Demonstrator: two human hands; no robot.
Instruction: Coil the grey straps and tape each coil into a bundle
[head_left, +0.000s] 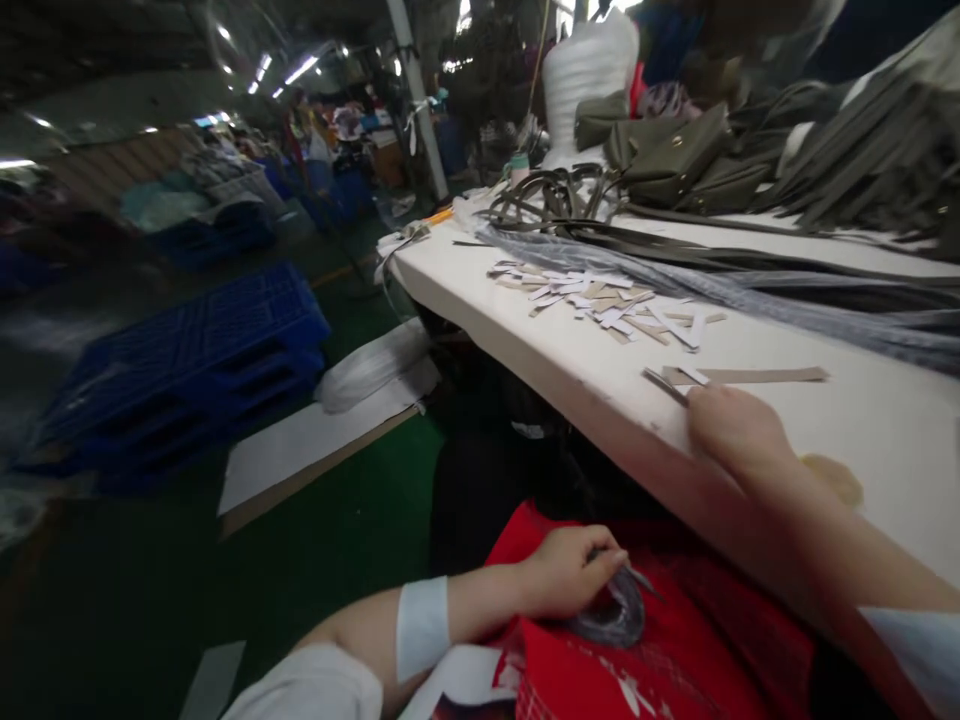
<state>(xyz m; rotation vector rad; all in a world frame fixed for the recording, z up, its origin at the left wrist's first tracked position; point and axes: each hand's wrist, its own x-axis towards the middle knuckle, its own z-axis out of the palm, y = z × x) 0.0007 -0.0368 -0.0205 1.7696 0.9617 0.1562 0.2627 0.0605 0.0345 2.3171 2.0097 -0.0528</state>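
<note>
Low in the view, my left hand (574, 575) rests over red cloth (555, 660) on my lap, its fingers curled around a dark grey ring-shaped thing (626, 615). A slim metal point sticks out beside its fingertips; its kind is unclear. At the white table's near edge, my right hand (735, 425) is closed around a thin metal tool (664, 385), which points left; its handle is hidden in the palm. A short white piece (691, 375) shows just above those fingers. Behind the hand a long beige strip (780, 376) lies flat on the table.
Beyond lies a loose pile of short white and beige strips (615, 305). Dark straps (675, 245) and olive bags (667, 155) cover the table's far side. On the left floor are blue pallets (195, 350) and a white-topped board (300, 450).
</note>
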